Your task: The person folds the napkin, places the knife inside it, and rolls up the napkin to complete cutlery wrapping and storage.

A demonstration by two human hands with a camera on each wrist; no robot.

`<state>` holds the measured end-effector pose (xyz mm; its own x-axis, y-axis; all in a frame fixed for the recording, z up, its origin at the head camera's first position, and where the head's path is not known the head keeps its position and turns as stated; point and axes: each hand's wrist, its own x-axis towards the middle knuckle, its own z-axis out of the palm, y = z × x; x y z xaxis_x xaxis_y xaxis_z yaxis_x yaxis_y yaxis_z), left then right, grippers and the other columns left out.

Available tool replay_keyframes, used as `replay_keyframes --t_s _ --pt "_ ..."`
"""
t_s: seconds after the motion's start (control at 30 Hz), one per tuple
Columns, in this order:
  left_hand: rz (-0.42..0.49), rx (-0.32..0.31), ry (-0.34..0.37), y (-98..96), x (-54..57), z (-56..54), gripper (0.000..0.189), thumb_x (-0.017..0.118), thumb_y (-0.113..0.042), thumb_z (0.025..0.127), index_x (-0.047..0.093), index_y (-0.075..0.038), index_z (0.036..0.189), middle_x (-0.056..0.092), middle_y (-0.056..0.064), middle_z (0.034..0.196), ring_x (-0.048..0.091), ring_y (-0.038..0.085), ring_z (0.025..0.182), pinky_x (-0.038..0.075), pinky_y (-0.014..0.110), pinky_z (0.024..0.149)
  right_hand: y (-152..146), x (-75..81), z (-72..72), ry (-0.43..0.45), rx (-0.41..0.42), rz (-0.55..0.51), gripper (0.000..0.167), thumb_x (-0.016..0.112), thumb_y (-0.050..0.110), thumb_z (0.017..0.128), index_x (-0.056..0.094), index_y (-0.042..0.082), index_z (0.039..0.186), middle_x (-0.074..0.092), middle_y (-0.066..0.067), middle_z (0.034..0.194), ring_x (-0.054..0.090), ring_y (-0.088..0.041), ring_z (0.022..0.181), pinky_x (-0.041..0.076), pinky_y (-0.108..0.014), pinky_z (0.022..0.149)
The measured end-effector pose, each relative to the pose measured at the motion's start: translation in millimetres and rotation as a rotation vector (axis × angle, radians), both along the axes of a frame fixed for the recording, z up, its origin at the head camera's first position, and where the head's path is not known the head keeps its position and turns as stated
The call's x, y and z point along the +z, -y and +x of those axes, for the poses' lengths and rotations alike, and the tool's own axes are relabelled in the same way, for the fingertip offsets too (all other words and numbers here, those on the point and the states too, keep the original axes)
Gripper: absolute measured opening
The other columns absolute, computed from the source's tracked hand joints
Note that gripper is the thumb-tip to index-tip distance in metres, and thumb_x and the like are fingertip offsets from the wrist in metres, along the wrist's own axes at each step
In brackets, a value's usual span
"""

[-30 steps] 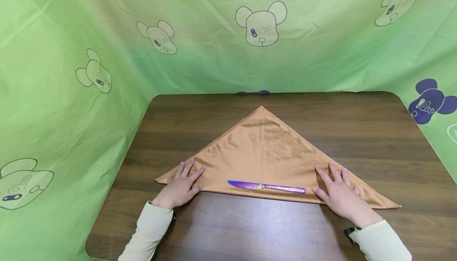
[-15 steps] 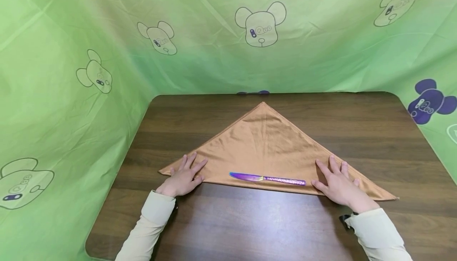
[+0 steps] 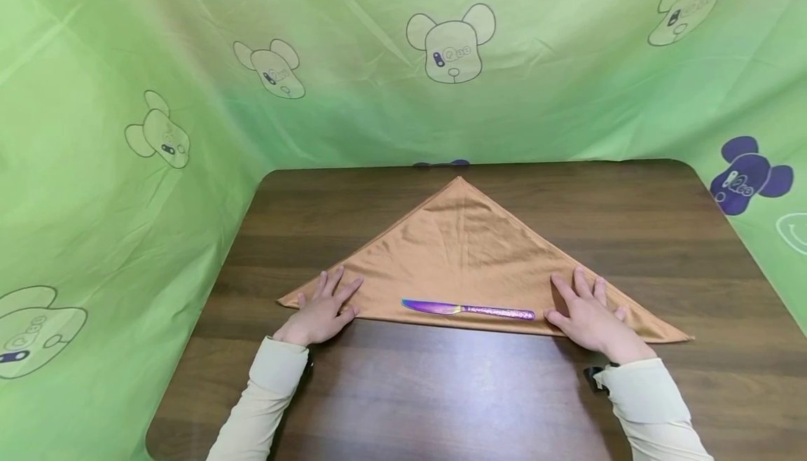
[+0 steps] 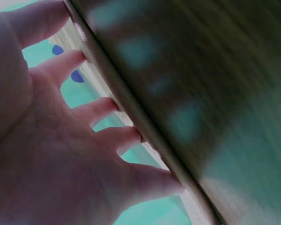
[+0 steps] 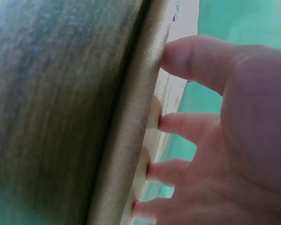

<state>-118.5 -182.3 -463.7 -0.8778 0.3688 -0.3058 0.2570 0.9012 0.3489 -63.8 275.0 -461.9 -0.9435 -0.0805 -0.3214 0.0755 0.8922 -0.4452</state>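
A copper-coloured satin napkin (image 3: pixel 435 258), folded into a triangle, lies flat with its point toward the back of the table. Along its near folded edge rests a table knife (image 3: pixel 466 309) with an iridescent purple-blue blade and a glittery handle, blade to the left. My left hand (image 3: pixel 320 315) presses its spread fingertips on the cloth near the left corner. On the right part of the cloth, just past the knife handle, my right hand (image 3: pixel 592 319) does the same. Both wrist views show the fingertips touching the folded edge (image 5: pixel 131 112).
The dark wooden table (image 3: pixel 429 405) has rounded corners. A green curtain (image 3: pixel 353 97) with bear-head prints hangs behind it and along its sides.
Both hands have slid the napkin, with the knife on it, a little away from me toward the back of the table. The fingers stay spread on the cloth.
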Motion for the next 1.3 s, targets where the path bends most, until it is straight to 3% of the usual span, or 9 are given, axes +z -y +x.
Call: replay_keyframes --t_s 0.37,0.53,0.63,0.73,0.87,0.97,1.1,1.2,1.3 --pt "-0.012 0.004 -0.053 6.8 -6.2 3.8 0.061 0.047 -0.043 0.099 0.03 -0.019 0.153 0.013 0.016 0.162 0.008 0.044 0.148 0.011 0.08 0.102 2 0.3 -0.7 0.007 -0.01 0.0 0.074 0.054 0.042 0.093 0.025 0.003 0.149 -0.003 -0.039 0.152 -0.005 -0.07 0.131 0.003 -0.09 0.082" --pt "0.002 0.019 -0.129 18.4 -4.7 2.7 0.063 0.051 -0.039 0.097 0.032 -0.013 0.151 0.018 0.024 0.159 0.014 0.05 0.144 0.015 0.077 0.104 2 0.1 -1.4 0.006 -0.006 0.009 0.073 0.053 0.042 0.094 0.025 0.002 0.148 -0.002 -0.039 0.152 -0.005 -0.07 0.132 0.004 -0.09 0.082" --pt "0.001 0.08 -0.216 31.1 -2.5 -0.3 0.063 0.053 -0.035 0.097 0.03 -0.015 0.152 0.017 0.025 0.158 0.015 0.053 0.143 0.016 0.075 0.105 2 0.2 -1.8 0.009 -0.007 0.016 0.073 0.052 0.042 0.094 0.025 0.001 0.148 -0.002 -0.04 0.152 -0.006 -0.07 0.132 0.005 -0.09 0.082" --pt "0.066 0.211 -0.316 45.0 0.3 -4.4 0.065 0.054 -0.032 0.097 0.027 -0.013 0.152 0.017 0.028 0.157 0.019 0.054 0.141 0.022 0.073 0.104 3 0.2 -1.8 0.012 -0.012 0.02 0.074 0.052 0.043 0.094 0.024 0.001 0.148 -0.002 -0.04 0.152 -0.006 -0.07 0.132 0.006 -0.09 0.083" --pt "0.319 0.508 -0.348 58.1 6.5 -7.9 0.064 0.053 -0.031 0.098 0.027 -0.006 0.15 0.025 0.03 0.151 0.029 0.049 0.138 0.03 0.064 0.107 3 0.0 -1.8 0.011 -0.018 0.018 0.073 0.053 0.042 0.094 0.025 0.001 0.148 -0.002 -0.04 0.151 -0.005 -0.07 0.132 0.005 -0.09 0.083" --pt "0.6 0.77 -0.279 63.6 11.0 -9.2 0.059 0.044 -0.032 0.101 0.027 -0.002 0.148 0.031 0.027 0.148 0.033 0.04 0.137 0.028 0.053 0.112 4 -0.1 -1.9 0.011 -0.024 0.013 0.073 0.053 0.041 0.093 0.025 0.002 0.148 -0.002 -0.039 0.152 -0.006 -0.069 0.132 0.004 -0.09 0.083" --pt "0.983 1.083 -0.143 69.1 14.1 -8.6 0.052 0.029 -0.033 0.104 0.025 -0.004 0.148 0.04 0.011 0.134 0.039 0.025 0.123 0.031 0.04 0.109 4 -0.6 -2.1 0.011 -0.027 0.014 0.073 0.053 0.041 0.093 0.025 0.002 0.148 -0.002 -0.039 0.152 -0.006 -0.069 0.132 0.003 -0.09 0.083" --pt "1.212 1.218 -0.025 72.9 14.3 -5.5 0.052 0.024 -0.034 0.105 0.019 -0.01 0.151 0.037 -0.001 0.122 0.037 0.014 0.113 0.032 0.035 0.106 4 -1.4 -2.2 0.01 -0.025 0.014 0.073 0.053 0.042 0.093 0.025 0.002 0.148 -0.002 -0.039 0.152 -0.006 -0.069 0.132 0.003 -0.09 0.083" --pt "1.388 1.276 0.076 74.2 14.6 -1.9 0.054 0.022 -0.036 0.105 0.013 -0.014 0.153 0.034 -0.002 0.126 0.035 0.014 0.119 0.031 0.033 0.11 3 -1.9 -2.3 0.009 -0.026 0.011 0.073 0.053 0.042 0.093 0.025 0.002 0.148 -0.002 -0.039 0.152 -0.007 -0.069 0.132 0.003 -0.09 0.083"
